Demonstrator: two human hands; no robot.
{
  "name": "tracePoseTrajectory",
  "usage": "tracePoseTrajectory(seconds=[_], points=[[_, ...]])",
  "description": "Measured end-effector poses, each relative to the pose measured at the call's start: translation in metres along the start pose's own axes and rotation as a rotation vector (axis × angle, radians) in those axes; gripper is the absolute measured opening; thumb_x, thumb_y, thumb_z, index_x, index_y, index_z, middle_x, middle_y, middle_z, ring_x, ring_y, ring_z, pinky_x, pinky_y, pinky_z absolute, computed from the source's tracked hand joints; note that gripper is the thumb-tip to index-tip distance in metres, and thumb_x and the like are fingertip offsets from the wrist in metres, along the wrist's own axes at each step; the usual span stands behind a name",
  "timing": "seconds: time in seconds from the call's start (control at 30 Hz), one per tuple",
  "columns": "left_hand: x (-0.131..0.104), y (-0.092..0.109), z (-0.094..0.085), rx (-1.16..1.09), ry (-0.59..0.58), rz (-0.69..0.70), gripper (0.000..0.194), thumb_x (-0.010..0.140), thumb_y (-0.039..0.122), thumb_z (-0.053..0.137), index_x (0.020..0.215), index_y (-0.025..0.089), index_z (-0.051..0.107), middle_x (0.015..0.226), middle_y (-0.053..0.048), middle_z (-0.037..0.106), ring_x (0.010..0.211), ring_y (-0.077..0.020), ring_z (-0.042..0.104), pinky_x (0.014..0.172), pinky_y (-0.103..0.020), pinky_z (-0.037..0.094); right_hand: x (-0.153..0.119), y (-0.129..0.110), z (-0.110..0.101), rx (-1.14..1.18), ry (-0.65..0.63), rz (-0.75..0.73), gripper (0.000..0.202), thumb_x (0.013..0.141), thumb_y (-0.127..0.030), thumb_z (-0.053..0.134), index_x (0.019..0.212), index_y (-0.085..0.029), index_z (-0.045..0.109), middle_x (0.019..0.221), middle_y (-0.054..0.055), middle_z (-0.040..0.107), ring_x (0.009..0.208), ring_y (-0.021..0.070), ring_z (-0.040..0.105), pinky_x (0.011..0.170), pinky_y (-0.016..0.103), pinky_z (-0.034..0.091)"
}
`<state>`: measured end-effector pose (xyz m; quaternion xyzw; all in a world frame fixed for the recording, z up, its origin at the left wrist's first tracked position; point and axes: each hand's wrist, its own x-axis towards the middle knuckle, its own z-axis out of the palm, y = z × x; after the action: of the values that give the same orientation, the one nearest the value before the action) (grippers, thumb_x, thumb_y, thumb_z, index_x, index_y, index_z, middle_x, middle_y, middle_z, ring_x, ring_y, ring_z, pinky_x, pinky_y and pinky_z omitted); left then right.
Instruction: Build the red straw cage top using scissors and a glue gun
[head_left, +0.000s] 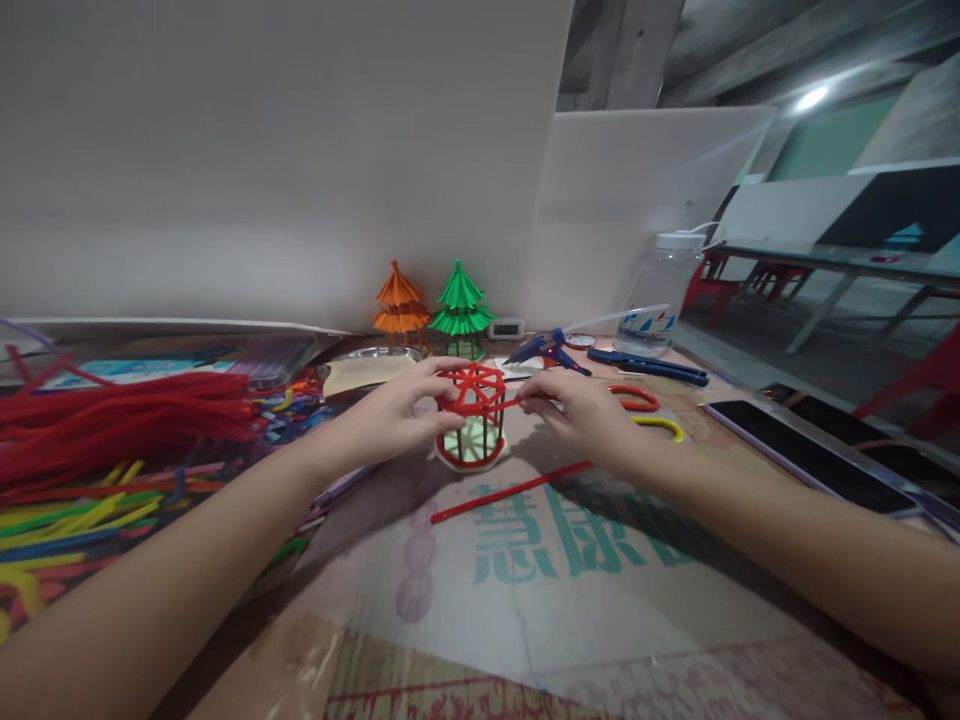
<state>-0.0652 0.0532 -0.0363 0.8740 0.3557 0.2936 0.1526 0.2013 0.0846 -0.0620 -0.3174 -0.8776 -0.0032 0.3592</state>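
Note:
A small round frame [491, 435] with a red spoked top, dark upright posts and a red ring at its base stands on a pale base at the middle of the table. My left hand [409, 410] grips its left side near the top, thumb and fingers at the rim. From the front of the rim a thin red strip [508, 404] runs to the right, and my right hand [574, 410] pinches its end. In front of the frame a loose red pipe cleaner [510, 492] lies slanting on the table, its right end near my right wrist.
Red pipe cleaners [127, 415] and colourful ones [82, 525] are piled at left. Behind stand orange [400, 305] and green [460, 305] pagodas. A glue gun [547, 350], scissors [637, 398], blue cutter [649, 367], bottle [656, 295] and phone [810, 455] lie or stand at right.

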Motion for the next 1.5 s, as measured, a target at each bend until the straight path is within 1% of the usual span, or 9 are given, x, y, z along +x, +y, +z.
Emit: tracePoseTrajectory(seconds=[0.13, 0.37, 0.5, 0.7, 0.8, 0.93, 1.1, 1.37, 1.5], points=[[0.0, 0.002, 0.0, -0.011, -0.008, 0.016, 0.015, 0.092, 0.033, 0.061, 0.087, 0.02, 0.065, 0.146, -0.012, 0.05, 0.136, -0.028, 0.048, 0.115, -0.051, 0.038, 0.0, -0.003, -0.002, 0.035, 0.036, 0.004, 0.013, 0.093, -0.017, 0.055, 0.091, -0.019, 0.067, 0.085, 0.004, 0.072, 0.077, 0.0184, 0.065, 0.07, 0.029, 0.046], [0.0, 0.004, -0.001, -0.006, -0.011, 0.024, 0.017, 0.092, 0.035, 0.062, 0.088, 0.02, 0.065, 0.145, -0.011, 0.052, 0.133, -0.0275, 0.051, 0.114, -0.048, 0.039, -0.004, -0.003, 0.002, 0.052, 0.143, -0.094, 0.015, 0.094, -0.017, 0.054, 0.099, -0.018, 0.067, 0.092, 0.007, 0.075, 0.081, 0.0191, 0.068, 0.072, 0.03, 0.049], [0.0, 0.004, -0.001, -0.015, -0.017, 0.026, 0.016, 0.092, 0.035, 0.062, 0.088, 0.019, 0.064, 0.144, -0.012, 0.051, 0.133, -0.0272, 0.051, 0.114, -0.048, 0.039, -0.006, -0.003, 0.006, 0.01, 0.107, -0.09, 0.022, 0.095, -0.018, 0.053, 0.11, -0.019, 0.068, 0.099, 0.008, 0.076, 0.085, 0.021, 0.069, 0.075, 0.033, 0.05], [-0.001, 0.007, -0.001, -0.035, -0.046, 0.02, 0.015, 0.094, 0.033, 0.059, 0.089, 0.02, 0.065, 0.145, -0.012, 0.051, 0.133, -0.0268, 0.05, 0.114, -0.049, 0.039, -0.007, -0.008, 0.003, 0.08, 0.101, -0.032, 0.03, 0.096, -0.017, 0.05, 0.121, -0.02, 0.065, 0.104, 0.007, 0.075, 0.084, 0.0184, 0.067, 0.074, 0.03, 0.05], [-0.001, 0.009, -0.003, -0.05, -0.065, 0.043, 0.014, 0.094, 0.031, 0.058, 0.088, 0.02, 0.064, 0.147, -0.011, 0.049, 0.136, -0.0264, 0.048, 0.114, -0.047, 0.039, -0.008, -0.007, 0.003, 0.087, 0.056, -0.025, 0.034, 0.096, -0.018, 0.051, 0.127, -0.022, 0.064, 0.105, 0.007, 0.075, 0.084, 0.0185, 0.066, 0.075, 0.032, 0.05], [-0.002, 0.007, -0.006, -0.047, -0.113, 0.062, 0.014, 0.094, 0.032, 0.058, 0.09, 0.02, 0.064, 0.151, -0.011, 0.046, 0.14, -0.0277, 0.043, 0.115, -0.049, 0.037, -0.008, -0.002, 0.006, 0.114, 0.013, -0.058, 0.037, 0.095, -0.016, 0.051, 0.128, -0.024, 0.065, 0.106, 0.007, 0.076, 0.087, 0.0194, 0.068, 0.078, 0.034, 0.051], [-0.003, 0.001, -0.01, -0.049, -0.159, 0.049, 0.016, 0.095, 0.034, 0.058, 0.088, 0.02, 0.065, 0.157, -0.01, 0.039, 0.142, -0.027, 0.043, 0.114, -0.046, 0.04, -0.005, 0.0, 0.008, 0.171, -0.022, -0.126, 0.036, 0.093, -0.014, 0.051, 0.124, -0.022, 0.066, 0.115, 0.007, 0.075, 0.098, 0.021, 0.069, 0.083, 0.037, 0.052], [-0.002, -0.005, -0.009, 0.118, 0.008, 0.04, 0.025, 0.097, 0.041, 0.053, 0.106, 0.023, 0.068, 0.148, -0.01, 0.05, 0.139, -0.0274, 0.046, 0.116, -0.046, 0.039, -0.003, -0.008, 0.003, 0.056, 0.027, -0.132, 0.025, 0.096, -0.019, 0.05, 0.111, -0.018, 0.07, 0.1, 0.009, 0.076, 0.088, 0.0216, 0.067, 0.079, 0.036, 0.05], [-0.002, 0.0, -0.004, 0.151, 0.093, 0.025, 0.034, 0.093, 0.04, 0.059, 0.121, 0.022, 0.059, 0.147, -0.014, 0.05, 0.138, -0.0291, 0.047, 0.112, -0.047, 0.043, -0.004, -0.011, 0.002, 0.053, 0.049, -0.124, 0.024, 0.096, -0.02, 0.05, 0.11, -0.018, 0.07, 0.098, 0.009, 0.076, 0.087, 0.0209, 0.066, 0.078, 0.035, 0.05]])
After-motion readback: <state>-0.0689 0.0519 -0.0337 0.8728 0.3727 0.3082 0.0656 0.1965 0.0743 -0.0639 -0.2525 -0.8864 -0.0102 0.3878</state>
